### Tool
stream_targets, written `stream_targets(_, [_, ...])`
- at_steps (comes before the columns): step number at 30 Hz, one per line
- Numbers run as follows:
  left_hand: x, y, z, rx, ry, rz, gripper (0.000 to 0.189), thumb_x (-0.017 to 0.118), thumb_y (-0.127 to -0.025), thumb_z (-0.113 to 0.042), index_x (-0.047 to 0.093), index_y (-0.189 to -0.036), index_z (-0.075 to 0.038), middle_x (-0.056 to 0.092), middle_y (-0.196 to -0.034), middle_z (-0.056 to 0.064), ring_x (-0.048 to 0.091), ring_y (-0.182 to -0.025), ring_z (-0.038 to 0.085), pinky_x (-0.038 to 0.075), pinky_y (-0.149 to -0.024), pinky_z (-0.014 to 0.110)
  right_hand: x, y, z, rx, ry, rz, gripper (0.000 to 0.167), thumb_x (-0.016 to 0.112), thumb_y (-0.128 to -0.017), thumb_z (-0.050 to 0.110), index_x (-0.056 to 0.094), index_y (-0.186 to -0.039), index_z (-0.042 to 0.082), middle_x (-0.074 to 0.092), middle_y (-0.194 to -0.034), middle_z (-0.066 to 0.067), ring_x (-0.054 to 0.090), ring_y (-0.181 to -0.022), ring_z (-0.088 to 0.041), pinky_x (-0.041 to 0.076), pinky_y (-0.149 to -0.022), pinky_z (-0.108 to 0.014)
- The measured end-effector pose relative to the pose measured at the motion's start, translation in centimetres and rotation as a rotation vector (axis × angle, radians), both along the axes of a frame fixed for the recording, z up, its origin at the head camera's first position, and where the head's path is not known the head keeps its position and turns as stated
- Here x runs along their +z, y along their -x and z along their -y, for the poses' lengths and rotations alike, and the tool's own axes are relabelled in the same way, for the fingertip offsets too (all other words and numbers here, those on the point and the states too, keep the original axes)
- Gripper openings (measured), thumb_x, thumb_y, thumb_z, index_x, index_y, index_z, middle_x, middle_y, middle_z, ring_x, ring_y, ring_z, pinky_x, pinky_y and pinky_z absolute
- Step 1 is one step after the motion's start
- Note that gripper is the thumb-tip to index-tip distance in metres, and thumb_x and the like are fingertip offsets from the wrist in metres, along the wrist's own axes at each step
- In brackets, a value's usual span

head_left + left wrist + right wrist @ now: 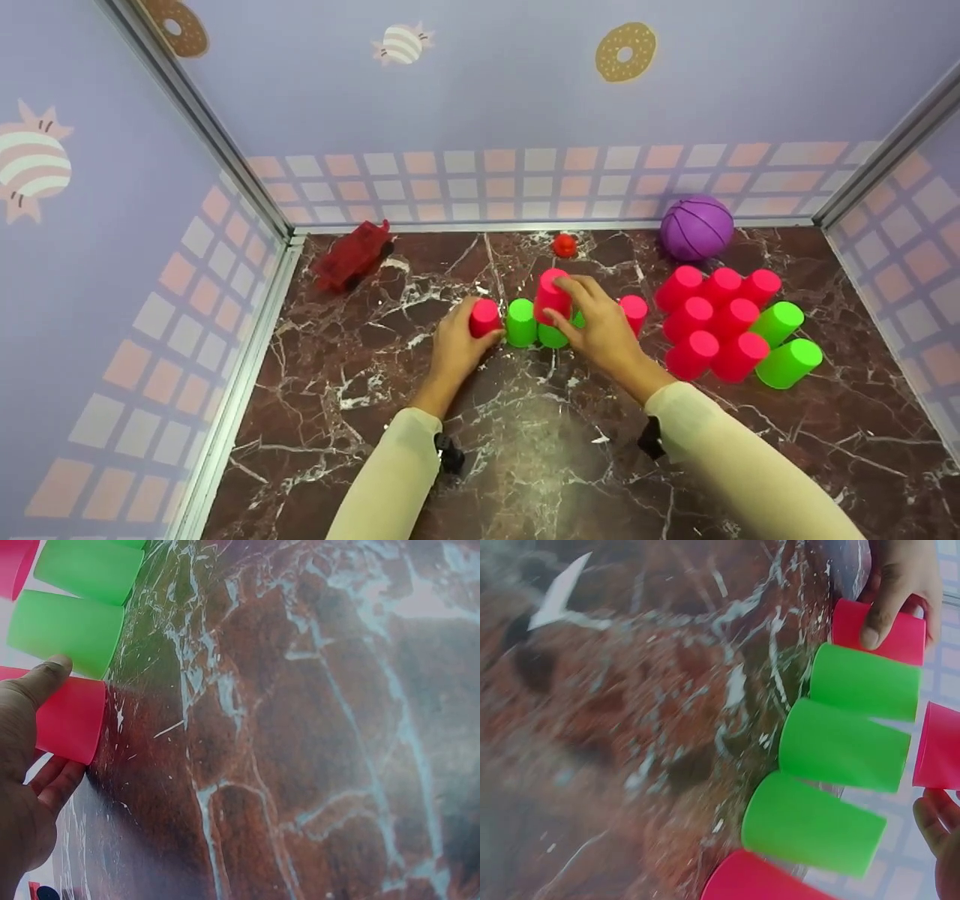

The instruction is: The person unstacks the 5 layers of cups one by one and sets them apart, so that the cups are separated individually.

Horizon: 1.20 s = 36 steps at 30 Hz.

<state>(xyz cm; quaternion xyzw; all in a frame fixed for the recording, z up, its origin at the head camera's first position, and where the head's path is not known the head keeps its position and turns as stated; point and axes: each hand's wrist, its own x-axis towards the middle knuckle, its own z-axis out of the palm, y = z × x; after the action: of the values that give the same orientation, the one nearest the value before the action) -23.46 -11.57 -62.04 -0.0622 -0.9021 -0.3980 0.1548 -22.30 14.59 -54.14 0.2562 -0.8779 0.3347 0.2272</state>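
While the left hand (454,349) gripped a pink cup (485,319) at the frame's centre, green cups (520,324) stood just beside it; right of centre, the right hand (604,330) pinched a raised pink cup (553,296) just above them; clustered cups (735,316) stood at right.

This is a little booth (201,120): purple walls (495,97) with candy pictures (403,45) stand at three edges of the marbled top (300,420).
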Motion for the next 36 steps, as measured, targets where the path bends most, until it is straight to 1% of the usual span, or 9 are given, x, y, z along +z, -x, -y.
stream_targets(6, [-3.8, 1.7, 0.7, 0.019, 0.022, -0.018, 0.065, 0.1, -0.077, -0.04, 0.068, -0.131, -0.022, 0.08, -0.118, 0.009, 0.079, -0.109, 0.035, 0.062, -0.095, 0.057, -0.6, -1.1, -2.5, -0.022, -0.017, -0.052, 0.051, 0.088, -0.095, 0.021, 0.067, -0.14, 0.007, 0.071, -0.129, -0.019, 0.078, -0.092, -0.036, 0.068, -0.08, -0.051])
stream_targets(10, [-5.2, 2.3, 0.9, 0.016, 0.059, -0.051, 0.066, 0.099, -0.077, -0.044, 0.068, -0.131, -0.023, 0.081, -0.117, 0.007, 0.08, -0.107, 0.032, 0.062, -0.092, 0.053, -1.2, -1.9, -4.3, -0.051, -0.011, -0.073, 0.051, 0.091, -0.092, 0.018, 0.068, -0.136, 0.006, 0.072, -0.127, -0.02, 0.077, -0.095, -0.038, 0.068, -0.081, -0.053])
stream_targets(15, [-3.4, 1.6, 0.6, 0.008, 0.024, -0.053, 0.064, 0.099, -0.077, -0.039, 0.068, -0.129, -0.02, 0.08, -0.117, 0.01, 0.079, -0.107, 0.035, 0.062, -0.092, 0.055, -1.3, -3.0, -6.5, -0.074, 0.007, -0.093, 0.052, 0.094, -0.089, 0.014, 0.068, -0.132, 0.002, 0.073, -0.125, -0.021, 0.078, -0.102, -0.038, 0.067, -0.087, -0.053])
stream_targets(17, [-2.0, 1.0, 0.4, -0.001, 0.001, -0.054, 0.062, 0.1, -0.077, -0.033, 0.069, -0.128, -0.016, 0.08, -0.116, 0.014, 0.078, -0.107, 0.038, 0.062, -0.092, 0.058, -1.3, -3.4, -7.4, -0.073, 0.007, -0.102, 0.052, 0.094, -0.087, 0.011, 0.068, -0.131, 0.0, 0.073, -0.125, -0.02, 0.077, -0.098, -0.034, 0.067, -0.083, -0.049])
stream_targets(20, [-1.1, 0.5, 0.0, -0.002, 0.0, -0.049, 0.059, 0.1, -0.077, -0.026, 0.069, -0.126, -0.013, 0.08, -0.115, 0.016, 0.078, -0.106, 0.041, 0.062, -0.091, 0.06, -1.2, -4.0, -8.5, -0.074, 0.0, -0.118, 0.053, 0.094, -0.086, 0.008, 0.068, -0.13, -0.002, 0.073, -0.124, -0.02, 0.075, -0.092, -0.028, 0.066, -0.079, -0.039])
stream_targets(27, [0.9, -0.2, -0.5, 0.009, 0.011, 0.049, 0.059, 0.099, -0.08, -0.023, 0.069, -0.13, -0.012, 0.079, -0.121, 0.017, 0.077, -0.115, 0.041, 0.06, -0.101, 0.06, -1.4, -5.4, -10.7, -0.099, -0.005, -0.144, 0.055, 0.096, -0.08, 0.005, 0.069, -0.128, -0.002, 0.072, -0.119, -0.019, 0.072, -0.089, -0.028, 0.06, -0.079, -0.032])
stream_targets(32, [0.8, -0.2, -0.4, 0.003, 0.0, 0.029, 0.06, 0.1, -0.079, -0.024, 0.069, -0.129, -0.013, 0.08, -0.119, 0.016, 0.077, -0.112, 0.041, 0.061, -0.097, 0.061, -1.5, -6.9, -11.9, -0.144, -0.046, -0.125, 0.055, 0.097, -0.08, 0.007, 0.071, -0.128, 0.0, 0.073, -0.121, -0.018, 0.074, -0.097, -0.031, 0.063, -0.084, -0.043])
stream_targets(34, [-1.0, 0.6, 0.2, -0.005, -0.01, -0.023, 0.062, 0.099, -0.08, -0.035, 0.069, -0.131, -0.016, 0.08, -0.119, 0.013, 0.078, -0.111, 0.037, 0.062, -0.095, 0.056, -1.6, -7.3, -12.2, -0.15, -0.029, -0.124, 0.054, 0.098, -0.079, 0.006, 0.072, -0.127, 0.001, 0.073, -0.12, -0.017, 0.074, -0.101, -0.031, 0.062, -0.09, -0.034])
stream_targets(36, [-1.2, 0.6, 0.2, -0.006, -0.009, -0.05, 0.063, 0.099, -0.079, -0.035, 0.069, -0.131, -0.015, 0.08, -0.118, 0.012, 0.078, -0.108, 0.037, 0.062, -0.093, 0.058, -1.7, -7.7, -12.7, -0.148, -0.011, -0.138, 0.053, 0.097, -0.078, 0.006, 0.073, -0.125, 0.001, 0.073, -0.118, -0.016, 0.074, -0.1, -0.031, 0.059, -0.095, -0.022])
